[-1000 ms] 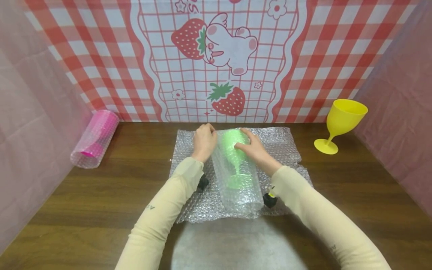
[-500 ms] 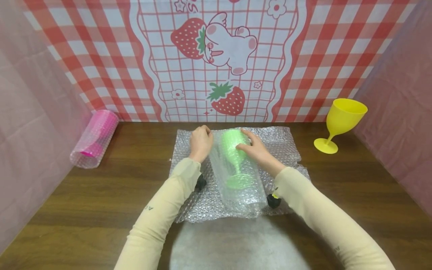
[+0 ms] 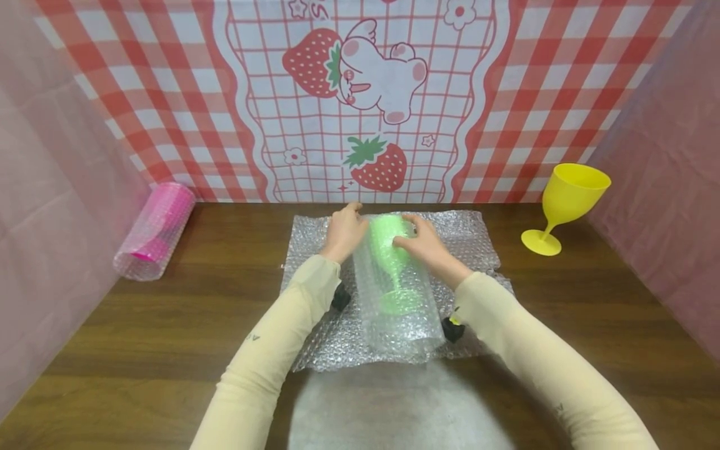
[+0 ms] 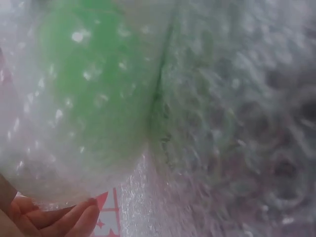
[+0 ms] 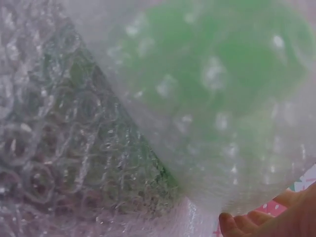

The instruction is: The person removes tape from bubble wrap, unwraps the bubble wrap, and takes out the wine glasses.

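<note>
A light green goblet [image 3: 390, 259] lies inside a roll of bubble wrap [image 3: 413, 331], its bowl at the far end and its foot nearer me. My right hand [image 3: 430, 247] grips the roll's far right side round the bowl, thumb on top. At the far left side, my left hand [image 3: 344, 232] holds the bubble wrap beside the bowl, its thumb toward the roll. Both wrist views show the green bowl blurred through the wrap, with the left fingers [image 4: 74, 219] and right fingers [image 5: 242, 223] at its far end. Beneath lies a flat bubble wrap sheet [image 3: 326, 340].
A pink goblet rolled in bubble wrap [image 3: 157, 231] lies at the far left. An unwrapped yellow goblet [image 3: 570, 197] stands upright at the far right of the wooden table [image 3: 185, 337]. A strawberry-print checked cloth [image 3: 360, 125] hangs behind, with pink cloth at both sides.
My left hand first shifts slightly left, then returns right against the roll, its fingers reaching farther forward. My right hand keeps its grip, and the roll's near end has swung slightly right.
</note>
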